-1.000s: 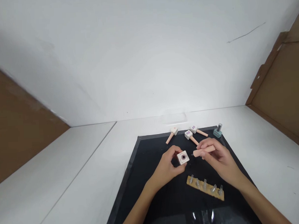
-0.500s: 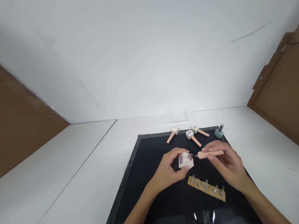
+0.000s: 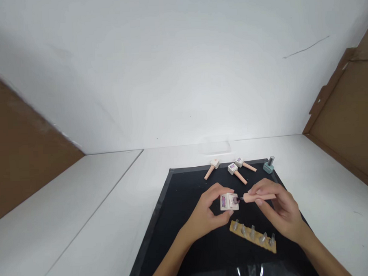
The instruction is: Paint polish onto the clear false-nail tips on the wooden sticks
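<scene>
Between thumb and fingers, my left hand [image 3: 210, 208] grips a white nail polish bottle [image 3: 226, 201] with a purple label, tilted so its neck points right. Pinched in my right hand [image 3: 280, 207] is the peach nail polish brush cap [image 3: 254, 197], held nearly level. Its dark brush [image 3: 240, 199] points left, with the tip at the bottle's mouth; I cannot tell how far inside it reaches. Just below the hands lies a yellowish strip [image 3: 252, 237] carrying several clear nail tips.
Three white bottles with peach caps, a left one [image 3: 215, 164], a middle one [image 3: 233, 168] and a right one [image 3: 239, 162], lie along the back of the black mat [image 3: 186, 186]. A teal bottle [image 3: 268, 167] stands at its back right corner. Cardboard panels [image 3: 344, 102] flank the white table.
The bottle has turned slightly in my left hand, its mouth now facing more to the right. The brush has shifted slightly and stays at the mouth. The whole view has moved a little.
</scene>
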### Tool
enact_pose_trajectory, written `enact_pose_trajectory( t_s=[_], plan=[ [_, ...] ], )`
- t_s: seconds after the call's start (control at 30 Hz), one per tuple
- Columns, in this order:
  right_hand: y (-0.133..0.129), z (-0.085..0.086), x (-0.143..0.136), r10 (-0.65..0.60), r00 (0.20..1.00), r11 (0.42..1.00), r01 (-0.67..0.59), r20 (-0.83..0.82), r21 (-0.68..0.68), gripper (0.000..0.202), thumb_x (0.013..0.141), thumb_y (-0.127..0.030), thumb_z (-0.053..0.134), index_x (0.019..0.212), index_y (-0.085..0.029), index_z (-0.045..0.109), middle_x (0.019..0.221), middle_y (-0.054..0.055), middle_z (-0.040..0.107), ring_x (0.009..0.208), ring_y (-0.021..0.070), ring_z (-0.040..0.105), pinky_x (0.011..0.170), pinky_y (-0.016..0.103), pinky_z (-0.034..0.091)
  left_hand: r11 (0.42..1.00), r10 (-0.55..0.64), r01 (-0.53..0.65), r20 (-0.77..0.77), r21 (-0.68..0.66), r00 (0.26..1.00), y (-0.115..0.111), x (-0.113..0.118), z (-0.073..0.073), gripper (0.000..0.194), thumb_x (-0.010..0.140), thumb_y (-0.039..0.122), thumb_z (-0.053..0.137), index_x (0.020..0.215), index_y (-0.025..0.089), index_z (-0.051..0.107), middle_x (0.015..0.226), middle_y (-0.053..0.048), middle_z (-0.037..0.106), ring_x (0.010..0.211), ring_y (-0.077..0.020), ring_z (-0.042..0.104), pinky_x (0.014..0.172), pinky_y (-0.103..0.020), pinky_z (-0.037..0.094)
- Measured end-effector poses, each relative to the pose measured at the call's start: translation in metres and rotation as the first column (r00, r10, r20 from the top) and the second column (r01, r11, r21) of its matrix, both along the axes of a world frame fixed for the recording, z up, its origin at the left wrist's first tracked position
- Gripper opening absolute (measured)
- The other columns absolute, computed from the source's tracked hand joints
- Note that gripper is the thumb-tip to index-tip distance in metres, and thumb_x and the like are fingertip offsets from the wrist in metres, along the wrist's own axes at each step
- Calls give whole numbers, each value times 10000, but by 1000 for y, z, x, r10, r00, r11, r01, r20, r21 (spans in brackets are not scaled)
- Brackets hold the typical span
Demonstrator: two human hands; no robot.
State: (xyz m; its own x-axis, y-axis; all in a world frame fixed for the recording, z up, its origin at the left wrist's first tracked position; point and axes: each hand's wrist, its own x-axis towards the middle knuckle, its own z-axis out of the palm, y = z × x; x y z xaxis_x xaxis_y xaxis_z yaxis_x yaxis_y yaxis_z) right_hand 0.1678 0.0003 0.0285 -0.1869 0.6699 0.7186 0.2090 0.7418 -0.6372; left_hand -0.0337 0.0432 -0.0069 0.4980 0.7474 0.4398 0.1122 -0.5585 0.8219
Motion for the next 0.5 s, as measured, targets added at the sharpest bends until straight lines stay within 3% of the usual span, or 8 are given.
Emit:
enact_pose_trajectory(
  t_s=[0.5],
  plan=[
    [-3, 10, -1, 106, 988, 994, -110, 109, 29, 345, 801, 55, 438, 1000, -211, 530, 876, 64, 620, 830, 184, 586, 688, 315, 510, 999, -31, 30, 53, 30, 998, -2, 2, 8, 337, 658, 58, 621, 976, 170, 630, 816, -13, 545, 724, -142, 531, 664, -267, 426]
  ],
)
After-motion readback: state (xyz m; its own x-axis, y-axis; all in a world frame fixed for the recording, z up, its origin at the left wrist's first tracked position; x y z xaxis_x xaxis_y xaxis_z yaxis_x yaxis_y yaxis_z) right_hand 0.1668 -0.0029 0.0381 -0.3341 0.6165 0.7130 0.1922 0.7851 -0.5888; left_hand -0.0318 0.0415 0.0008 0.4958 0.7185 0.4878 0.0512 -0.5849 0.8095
